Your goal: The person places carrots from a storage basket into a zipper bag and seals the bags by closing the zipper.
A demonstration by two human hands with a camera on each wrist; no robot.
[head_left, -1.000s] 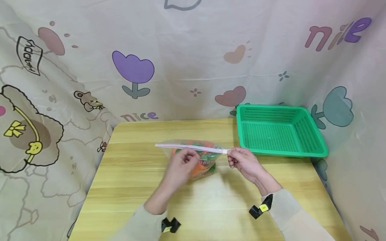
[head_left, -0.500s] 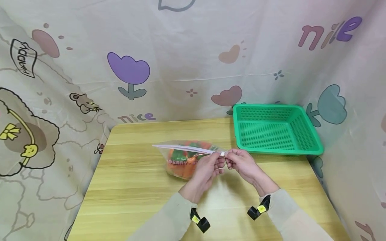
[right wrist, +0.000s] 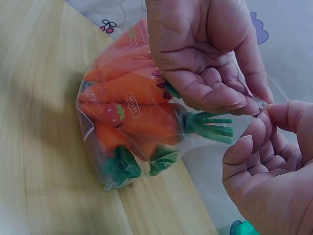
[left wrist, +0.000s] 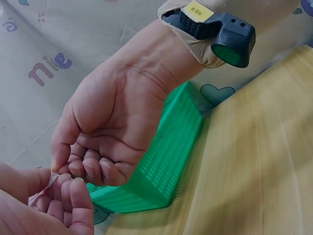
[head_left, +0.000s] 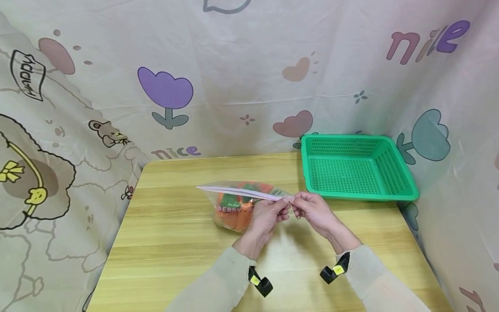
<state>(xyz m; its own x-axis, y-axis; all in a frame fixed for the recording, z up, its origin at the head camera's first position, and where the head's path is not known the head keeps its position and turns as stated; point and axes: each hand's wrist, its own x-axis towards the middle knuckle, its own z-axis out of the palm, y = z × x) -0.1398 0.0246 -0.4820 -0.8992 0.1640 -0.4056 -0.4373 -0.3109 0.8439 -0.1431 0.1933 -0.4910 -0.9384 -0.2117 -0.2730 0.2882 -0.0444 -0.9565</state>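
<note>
A clear zip bag (head_left: 230, 216) with printed lettering stands on the wooden table. Several orange carrots with green tops (right wrist: 137, 115) fill it. Its pale zip strip (head_left: 238, 190) runs along the top. At the strip's right end my left hand (head_left: 267, 216) pinches the bag's edge between thumb and finger. Right beside it, my right hand (head_left: 315, 212) pinches the same corner, thumbs nearly meeting. In the left wrist view a bit of the clear corner (left wrist: 53, 178) shows between the fingertips. The other fingers of both hands are curled in.
A green plastic basket (head_left: 343, 169) with slotted walls stands at the table's back right, just beyond my right hand. The wooden table (head_left: 163, 242) ends at a patterned cloth backdrop (head_left: 234, 78) behind and at both sides.
My left hand has moved right, from the middle of the zip strip to its right end, and now pinches there. My right hand has kept its hold on the corner.
</note>
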